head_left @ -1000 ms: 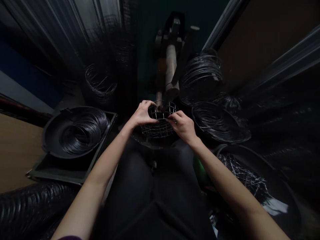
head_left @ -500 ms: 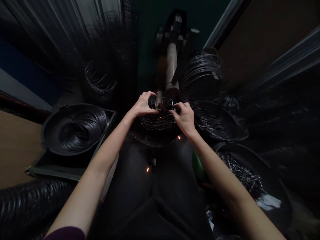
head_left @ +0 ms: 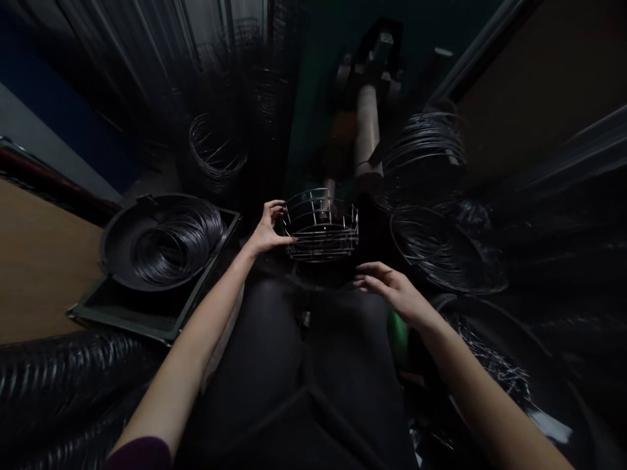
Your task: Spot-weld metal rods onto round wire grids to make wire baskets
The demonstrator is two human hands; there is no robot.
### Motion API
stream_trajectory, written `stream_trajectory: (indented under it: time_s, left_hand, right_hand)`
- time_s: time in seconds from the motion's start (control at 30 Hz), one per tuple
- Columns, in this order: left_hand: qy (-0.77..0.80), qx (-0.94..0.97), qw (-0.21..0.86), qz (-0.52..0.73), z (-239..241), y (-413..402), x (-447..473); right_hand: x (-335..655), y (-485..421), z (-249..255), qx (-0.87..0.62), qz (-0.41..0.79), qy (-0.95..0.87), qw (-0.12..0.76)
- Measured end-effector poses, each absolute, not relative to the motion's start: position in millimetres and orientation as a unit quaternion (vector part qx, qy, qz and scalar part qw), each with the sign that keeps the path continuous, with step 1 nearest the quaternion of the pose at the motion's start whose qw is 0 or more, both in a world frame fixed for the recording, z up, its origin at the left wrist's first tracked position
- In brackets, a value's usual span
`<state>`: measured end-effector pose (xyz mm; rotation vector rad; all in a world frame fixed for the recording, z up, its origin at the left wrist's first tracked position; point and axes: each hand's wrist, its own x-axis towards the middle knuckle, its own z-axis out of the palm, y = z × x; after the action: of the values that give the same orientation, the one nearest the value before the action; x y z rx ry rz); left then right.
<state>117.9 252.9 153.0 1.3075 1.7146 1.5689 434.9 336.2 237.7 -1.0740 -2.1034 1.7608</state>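
- The fingers of the left hand [head_left: 271, 210] are curled together at the left side of the round wire basket [head_left: 321, 226], with the thumb against its lower hoops; they appear to grip it there.
- The fingers of the right hand [head_left: 393, 290] are apart and slightly spread, touching nothing. That hand has just let go of the basket and drawn back toward the lower right, so the left hand alone now meets the basket.
- The basket sits upright above the person's dark trousers [head_left: 262, 346], with its open top and stacked hoops in view. What lies under it is hidden in shadow.
- Beyond it stands a pale cylindrical post [head_left: 368, 117] of a dark machine.
- Left of the basket, a coil of black wire [head_left: 176, 245] lies in a round black pan [head_left: 117, 245], which stands on a dark tray [head_left: 125, 318] near the bench [head_left: 44, 261] corner.
- Further coils of black wire hang or lie at the upper left [head_left: 218, 153] and upper right [head_left: 426, 150], and another [head_left: 441, 251] lies right of the basket.
- Loose wire offcuts [head_left: 492, 365] lie at the lower right.
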Motion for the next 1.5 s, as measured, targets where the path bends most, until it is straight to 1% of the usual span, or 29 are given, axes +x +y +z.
stream_trajectory:
  time_s: [0.07, 0.17, 0.3, 0.37, 0.43, 0.5, 0.6, 0.67, 0.73, 0.87, 1.13, 1.5]
  left_hand:
    - [0.622, 0.533, 0.196, 0.539, 171, 242, 122]
    - [0.635, 0.617, 0.131, 0.445, 198, 227, 133]
    - [0.667, 0.657, 0.078, 0.343, 224, 221, 153]
    - [0.669, 0.668, 0.070, 0.320, 229, 223, 161]
    - [0.663, 0.679, 0.067, 0.309, 230, 225, 166]
    - [0.659, 0.681, 0.065, 0.311, 228, 228, 168]
    - [0.662, 0.672, 0.070, 0.325, 223, 232, 170]
    - [0.662, 0.668, 0.071, 0.333, 220, 235, 170]
    - [0.659, 0.667, 0.071, 0.341, 218, 240, 170]
    - [0.653, 0.666, 0.071, 0.354, 216, 248, 173]
    - [0.657, 0.656, 0.083, 0.362, 219, 256, 174]
    - [0.658, 0.660, 0.098, 0.350, 223, 266, 164]
  right_hand:
    - [420, 331, 248, -0.343, 0.576, -0.735, 0.097]
    - [396, 326, 265, -0.317, 0.538, -0.775, 0.095]
    - [367, 331, 277, -0.302, 0.510, -0.805, 0.008]
    - [358, 334, 278, -0.312, 0.463, -0.829, 0.002]
    - [355, 333, 277, -0.307, 0.358, -0.881, 0.031]
    - [357, 328, 276, -0.277, 0.215, -0.936, 0.033]
    - [363, 318, 276, -0.235, 0.038, -0.971, -0.038]
    - [366, 315, 276, -0.221, -0.031, -0.972, -0.079]
    - [369, 316, 276, -0.209, -0.072, -0.971, -0.093]
    - [371, 324, 275, -0.205, -0.101, -0.970, -0.085]
    - [371, 330, 274, -0.198, -0.099, -0.974, -0.043]
    - [362, 336, 281, -0.212, -0.112, -0.968, -0.070]
